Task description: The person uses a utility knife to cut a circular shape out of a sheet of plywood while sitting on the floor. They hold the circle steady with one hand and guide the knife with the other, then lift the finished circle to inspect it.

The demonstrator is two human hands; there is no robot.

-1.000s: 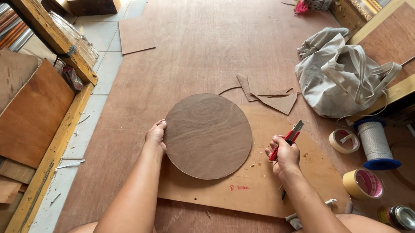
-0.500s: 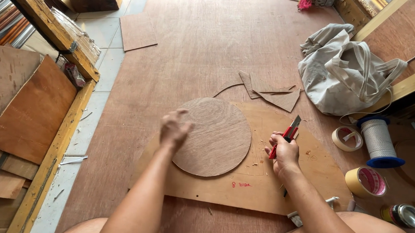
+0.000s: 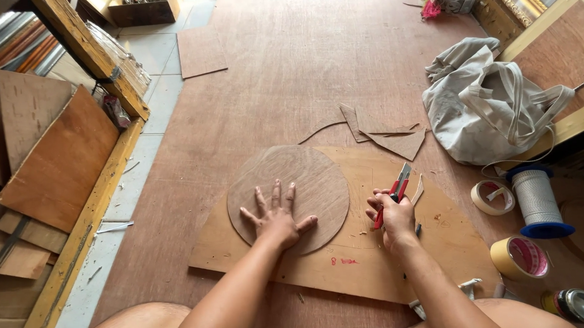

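A grey cloth bag [image 3: 489, 104] lies far right on the floor [image 3: 286, 58]. Near it stands a spool of white string [image 3: 536, 201] on a blue base, with a white tape roll [image 3: 492, 197] just beside it on the left. Nearer are a yellow tape roll [image 3: 520, 257] and a metal can [image 3: 574, 305]. Some thin wood offcuts [image 3: 390, 132] lie in the middle, and a square wood piece [image 3: 200, 52] lies far left. At the left, wood boards [image 3: 52, 163] lean against a yellow frame [image 3: 88, 221].
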